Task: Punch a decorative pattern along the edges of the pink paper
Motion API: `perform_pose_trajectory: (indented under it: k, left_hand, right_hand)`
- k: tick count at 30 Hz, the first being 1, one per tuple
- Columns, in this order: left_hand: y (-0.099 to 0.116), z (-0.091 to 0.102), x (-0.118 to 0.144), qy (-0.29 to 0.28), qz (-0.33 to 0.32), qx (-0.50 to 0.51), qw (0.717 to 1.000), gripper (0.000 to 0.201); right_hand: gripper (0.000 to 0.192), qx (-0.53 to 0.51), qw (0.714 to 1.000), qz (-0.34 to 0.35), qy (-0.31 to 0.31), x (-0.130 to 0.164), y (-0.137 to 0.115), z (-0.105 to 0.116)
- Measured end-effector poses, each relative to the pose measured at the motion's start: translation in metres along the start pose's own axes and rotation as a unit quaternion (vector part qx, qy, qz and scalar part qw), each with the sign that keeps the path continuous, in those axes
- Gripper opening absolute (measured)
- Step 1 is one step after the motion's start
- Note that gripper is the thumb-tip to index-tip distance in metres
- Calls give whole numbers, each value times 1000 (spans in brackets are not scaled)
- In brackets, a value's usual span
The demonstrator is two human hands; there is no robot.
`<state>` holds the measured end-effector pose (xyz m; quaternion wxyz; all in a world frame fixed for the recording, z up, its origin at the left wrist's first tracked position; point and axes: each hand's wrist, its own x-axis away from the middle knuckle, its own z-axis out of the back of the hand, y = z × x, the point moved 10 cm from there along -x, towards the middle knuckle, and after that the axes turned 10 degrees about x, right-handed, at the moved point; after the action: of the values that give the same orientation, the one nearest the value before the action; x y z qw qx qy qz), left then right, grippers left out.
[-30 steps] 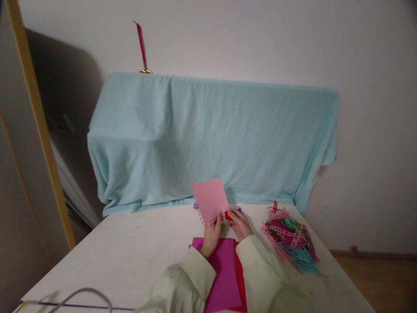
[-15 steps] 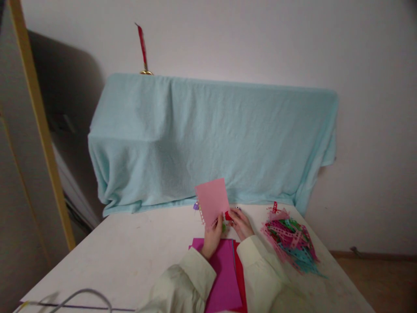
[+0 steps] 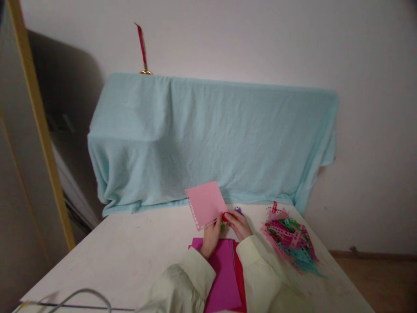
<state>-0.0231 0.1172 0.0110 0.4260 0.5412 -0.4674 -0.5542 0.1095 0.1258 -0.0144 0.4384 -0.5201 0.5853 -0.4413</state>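
A pink sheet of paper (image 3: 206,203) is held up at a tilt, with rows of punched holes along its left and lower edges. My left hand (image 3: 211,240) pinches it near the lower right corner. At that corner my right hand (image 3: 239,225) has its fingers closed on a small red paper punch (image 3: 224,216). Most of the punch is covered by fingers. Just behind the right fingers sits a small purple item with an eye-like spot (image 3: 238,210). A small green item (image 3: 223,227) shows between my hands.
Magenta sheets (image 3: 223,274) and red sheets (image 3: 240,278) lie under my forearms. To the right is a pile of punched paper strips (image 3: 293,239). A light blue cloth (image 3: 215,139) hangs behind the white table (image 3: 130,252). A grey cable (image 3: 84,291) curves at the front left.
The pink sheet has turned and shifted left, showing more of its punched lower edge. It now covers the spot where a purple item showed. My right fingers have closed in around the red punch.
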Motion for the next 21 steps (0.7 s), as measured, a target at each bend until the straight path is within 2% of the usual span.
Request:
perform_pose_trajectory:
  k: [8, 13, 16, 21]
  left_hand:
    - [-12, 4, 1, -21, -2, -27, 999, 41]
    - [-1, 8, 2, 1, 9, 9, 1000, 44]
    - [4, 6, 5, -7, 36, 28, 999, 45]
    - [5, 3, 8, -2, 66, 29, 997, 48]
  right_hand:
    - [30, -8, 998, -5, 65, -3, 3, 22]
    - [24, -51, 997, -20, 62, -6, 10, 24]
    - [22, -70, 995, -38, 57, -9, 15, 25]
    - [28, 10, 998, -13, 61, -7, 7, 28]
